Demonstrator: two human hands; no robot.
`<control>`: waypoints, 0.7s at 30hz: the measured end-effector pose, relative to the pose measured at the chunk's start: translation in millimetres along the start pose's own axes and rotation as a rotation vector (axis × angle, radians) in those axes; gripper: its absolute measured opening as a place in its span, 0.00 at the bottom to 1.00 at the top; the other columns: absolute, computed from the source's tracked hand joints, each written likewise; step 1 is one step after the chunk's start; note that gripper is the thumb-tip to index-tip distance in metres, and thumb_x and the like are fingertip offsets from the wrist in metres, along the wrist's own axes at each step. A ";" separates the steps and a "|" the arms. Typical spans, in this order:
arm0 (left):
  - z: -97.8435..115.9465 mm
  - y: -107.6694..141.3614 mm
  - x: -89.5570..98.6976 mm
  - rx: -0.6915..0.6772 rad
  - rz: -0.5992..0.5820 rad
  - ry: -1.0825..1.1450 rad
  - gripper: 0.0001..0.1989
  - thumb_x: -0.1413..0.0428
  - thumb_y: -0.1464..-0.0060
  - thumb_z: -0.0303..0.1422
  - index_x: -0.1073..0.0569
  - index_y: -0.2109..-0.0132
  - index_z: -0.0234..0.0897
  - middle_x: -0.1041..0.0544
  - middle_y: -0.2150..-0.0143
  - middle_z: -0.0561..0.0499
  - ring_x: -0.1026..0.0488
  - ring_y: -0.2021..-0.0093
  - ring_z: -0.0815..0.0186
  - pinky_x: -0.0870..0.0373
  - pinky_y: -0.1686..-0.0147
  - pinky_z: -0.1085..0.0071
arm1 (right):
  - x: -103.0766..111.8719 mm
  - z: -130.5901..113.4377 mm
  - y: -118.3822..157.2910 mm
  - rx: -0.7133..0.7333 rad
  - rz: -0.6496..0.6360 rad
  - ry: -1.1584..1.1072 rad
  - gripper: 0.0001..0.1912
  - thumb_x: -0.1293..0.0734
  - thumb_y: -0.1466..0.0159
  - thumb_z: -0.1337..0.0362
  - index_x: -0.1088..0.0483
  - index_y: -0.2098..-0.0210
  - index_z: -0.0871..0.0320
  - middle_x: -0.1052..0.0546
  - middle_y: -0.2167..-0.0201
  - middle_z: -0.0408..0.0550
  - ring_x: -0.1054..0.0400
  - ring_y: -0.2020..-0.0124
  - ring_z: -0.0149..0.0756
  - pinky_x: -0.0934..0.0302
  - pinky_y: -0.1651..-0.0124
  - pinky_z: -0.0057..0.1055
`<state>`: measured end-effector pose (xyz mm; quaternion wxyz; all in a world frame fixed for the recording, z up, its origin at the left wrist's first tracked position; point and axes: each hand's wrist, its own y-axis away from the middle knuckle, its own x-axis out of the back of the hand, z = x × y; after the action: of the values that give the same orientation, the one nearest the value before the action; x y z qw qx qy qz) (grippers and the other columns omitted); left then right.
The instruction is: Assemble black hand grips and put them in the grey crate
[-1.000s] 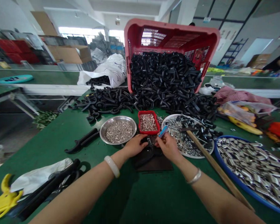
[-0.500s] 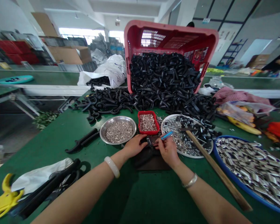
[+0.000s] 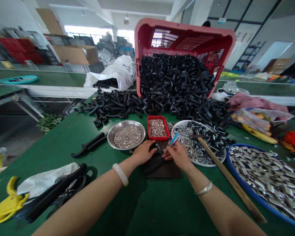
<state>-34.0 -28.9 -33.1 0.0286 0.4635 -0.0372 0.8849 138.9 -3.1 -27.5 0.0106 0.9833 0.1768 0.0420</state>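
My left hand (image 3: 144, 151) is closed on a black plastic part (image 3: 153, 164), which has a handle shape and a small metal piece (image 3: 159, 148) near its far end. The part rests on a dark flat plate (image 3: 170, 170) on the green table. In my right hand (image 3: 178, 154) is a small blue-handled tool (image 3: 174, 139) with a thin shaft, angled down to the part. My fingers hide the exact contact. Just beyond the hands stand a red tray of small metal pins (image 3: 168, 133) and a metal bowl of tiny metal pieces (image 3: 108, 136).
A white tray (image 3: 195, 163) holds screws and black knobs; a wooden-handled hammer (image 3: 232, 180) lies across its rim. At right is a blue-rimmed basin (image 3: 238, 185) of metal sleeves. A tipped pink crate (image 3: 137, 62) spills black parts. Yellow and black tools (image 3: 8, 206) lie left.
The blue-handled tool has turned more upright in my right hand, and its thin tip has shifted nearer to me along the black part. My left hand stays in place; the view has shifted slightly.
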 end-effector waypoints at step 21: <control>-16.8 62.2 52.8 0.238 -0.234 -0.724 0.21 0.58 0.46 0.22 0.36 0.45 0.37 0.25 0.64 0.38 0.26 0.63 0.55 0.31 0.67 0.59 | 13.2 -45.2 -36.5 0.341 -0.013 1.061 0.10 0.40 0.42 0.59 0.30 0.68 0.55 0.25 0.72 0.44 0.33 0.70 0.33 0.43 0.68 0.27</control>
<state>-83.1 -88.5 -1.6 0.0606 0.7464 0.1110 0.6533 134.7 36.0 17.3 -0.2390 0.8139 0.1682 0.5021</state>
